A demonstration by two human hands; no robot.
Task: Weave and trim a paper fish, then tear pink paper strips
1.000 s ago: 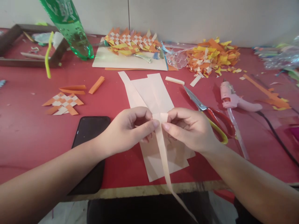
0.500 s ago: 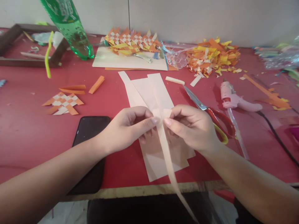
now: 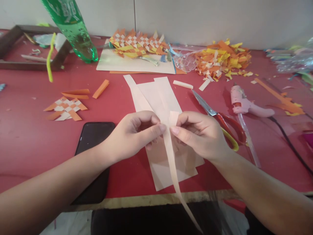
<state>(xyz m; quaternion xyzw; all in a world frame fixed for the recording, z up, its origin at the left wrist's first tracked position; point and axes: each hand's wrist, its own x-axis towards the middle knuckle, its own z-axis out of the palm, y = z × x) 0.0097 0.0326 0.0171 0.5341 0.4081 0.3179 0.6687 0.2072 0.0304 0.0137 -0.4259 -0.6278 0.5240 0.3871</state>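
A long cream paper strip (image 3: 171, 160) runs up from below the table edge to my fingertips, its lower end curving down off the table. My left hand (image 3: 140, 132) pinches the strip near its top between thumb and fingers. Close beside it, my right hand (image 3: 199, 132) pinches a short piece of the same pale paper (image 3: 173, 118), which sticks up above the thumb. Whether this piece joins the strip is hard to make out. Under both hands lie overlapping cream paper sheets (image 3: 158, 169), with a loose strip (image 3: 137, 89) on their upper left.
Scissors (image 3: 205, 103) and a pink glue gun (image 3: 246, 104) lie at right. A phone (image 3: 94, 137) and a woven paper fish (image 3: 67, 107) are at left. Behind stand a green bottle (image 3: 78, 39), stacked paper fish (image 3: 139, 42) and a heap of paper scraps (image 3: 222, 60).
The short paper piece at my right hand now stands up more to the right, apart from my left fingertips. The strip's hanging end has swung slightly left.
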